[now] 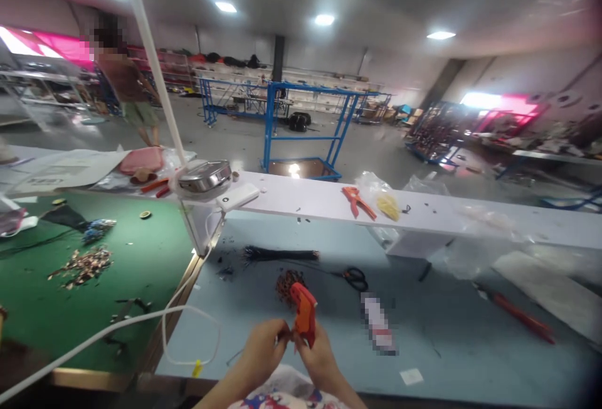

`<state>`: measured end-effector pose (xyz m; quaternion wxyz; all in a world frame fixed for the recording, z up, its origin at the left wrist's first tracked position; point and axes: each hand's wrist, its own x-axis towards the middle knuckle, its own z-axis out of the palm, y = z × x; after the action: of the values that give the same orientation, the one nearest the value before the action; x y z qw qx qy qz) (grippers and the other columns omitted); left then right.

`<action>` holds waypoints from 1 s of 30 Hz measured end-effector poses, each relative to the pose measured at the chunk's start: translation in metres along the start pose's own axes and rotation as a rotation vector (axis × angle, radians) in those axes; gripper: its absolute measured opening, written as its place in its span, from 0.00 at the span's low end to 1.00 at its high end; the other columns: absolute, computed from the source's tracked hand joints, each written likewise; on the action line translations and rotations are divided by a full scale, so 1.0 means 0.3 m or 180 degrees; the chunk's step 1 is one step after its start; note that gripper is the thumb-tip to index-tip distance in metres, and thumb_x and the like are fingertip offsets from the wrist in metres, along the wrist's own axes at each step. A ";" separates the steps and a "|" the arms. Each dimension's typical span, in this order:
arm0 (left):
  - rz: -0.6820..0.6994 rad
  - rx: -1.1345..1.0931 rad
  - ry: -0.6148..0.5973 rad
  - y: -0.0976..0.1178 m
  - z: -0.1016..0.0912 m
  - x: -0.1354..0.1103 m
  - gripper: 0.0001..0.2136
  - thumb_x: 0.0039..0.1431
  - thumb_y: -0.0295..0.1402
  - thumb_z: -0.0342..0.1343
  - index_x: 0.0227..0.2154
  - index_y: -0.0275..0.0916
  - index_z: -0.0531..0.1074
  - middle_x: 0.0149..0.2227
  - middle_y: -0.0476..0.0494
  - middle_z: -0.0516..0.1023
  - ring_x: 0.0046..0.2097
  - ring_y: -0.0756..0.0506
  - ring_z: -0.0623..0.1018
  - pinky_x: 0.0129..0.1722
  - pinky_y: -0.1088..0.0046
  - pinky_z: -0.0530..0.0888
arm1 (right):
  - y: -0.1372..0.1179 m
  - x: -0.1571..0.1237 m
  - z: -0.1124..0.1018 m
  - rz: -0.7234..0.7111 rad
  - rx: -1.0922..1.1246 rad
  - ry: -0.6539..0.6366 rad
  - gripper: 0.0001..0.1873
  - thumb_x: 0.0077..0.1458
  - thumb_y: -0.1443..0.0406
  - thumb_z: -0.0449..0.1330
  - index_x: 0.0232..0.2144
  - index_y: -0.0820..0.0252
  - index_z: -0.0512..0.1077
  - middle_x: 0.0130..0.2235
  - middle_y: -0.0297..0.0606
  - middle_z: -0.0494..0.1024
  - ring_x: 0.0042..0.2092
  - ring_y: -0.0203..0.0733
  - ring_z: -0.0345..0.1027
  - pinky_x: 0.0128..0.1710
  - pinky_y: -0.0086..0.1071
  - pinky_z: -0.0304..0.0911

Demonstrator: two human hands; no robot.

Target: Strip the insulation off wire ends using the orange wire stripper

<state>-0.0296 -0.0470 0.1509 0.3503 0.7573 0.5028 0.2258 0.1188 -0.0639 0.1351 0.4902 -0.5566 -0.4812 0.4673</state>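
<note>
My right hand (pixel 316 347) is closed around an orange hand tool (pixel 303 312) that stands upright above the pale blue table (pixel 461 334). My left hand (pixel 263 346) is pinched right beside the tool's lower end; what its fingertips hold is too small to make out. Just beyond the tool lies a small heap of dark reddish parts (pixel 285 283). A bundle of black wires (pixel 279 254) lies farther back, and black-handled scissors (pixel 355 277) rest to the right of the heap.
A white cable (pixel 155 321) loops over the table's left edge. A green mat (pixel 122 271) with scraps lies at left. The white shelf (pixel 437 214) carries a metal tin (pixel 204 175), a white power bank (pixel 237 196) and orange pliers (pixel 357 201). A red-handled tool (pixel 517 313) lies right. A person (pixel 132 89) stands far left.
</note>
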 end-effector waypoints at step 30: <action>-0.0075 -0.0567 0.1182 0.018 -0.090 0.012 0.07 0.53 0.27 0.50 0.24 0.37 0.72 0.25 0.47 0.72 0.28 0.52 0.67 0.30 0.77 0.63 | -0.119 -0.055 -0.087 0.1006 0.0356 -0.1388 0.22 0.40 0.51 0.66 0.34 0.59 0.71 0.27 0.38 0.72 0.30 0.45 0.69 0.32 0.37 0.65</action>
<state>-0.0438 -0.0367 0.1725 0.3197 0.6628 0.5457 0.4009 0.1403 -0.0808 0.1735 0.3260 -0.4831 -0.4559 0.6726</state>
